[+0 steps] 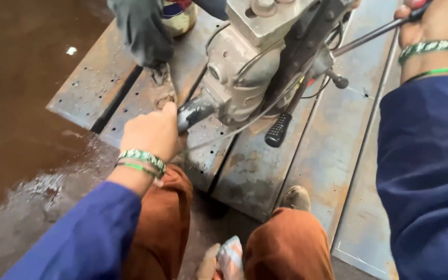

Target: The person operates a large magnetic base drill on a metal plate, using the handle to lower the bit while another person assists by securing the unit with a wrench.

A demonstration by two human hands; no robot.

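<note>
The grey metal drilling machine [250,67] stands on rusty perforated steel plates [265,166]. My left hand [154,132] closes around its dark chuck [195,111]; my right hand [426,21] grips the long steel feed lever [369,35]. A gloved hand [141,31] presses nearby. Wet brown floor [22,93] borders the plates' left edge.

Grey-blue rusted steel plates [307,155] with brown patches and dotted holes carry a pale grey metal drilling machine [245,72] with a black ribbed handle [278,129], beside muddy brown wet floor [22,93], rust-orange trousers [164,228], blue sleeves [426,171] and green-and-white patterned bangles [142,158].
</note>
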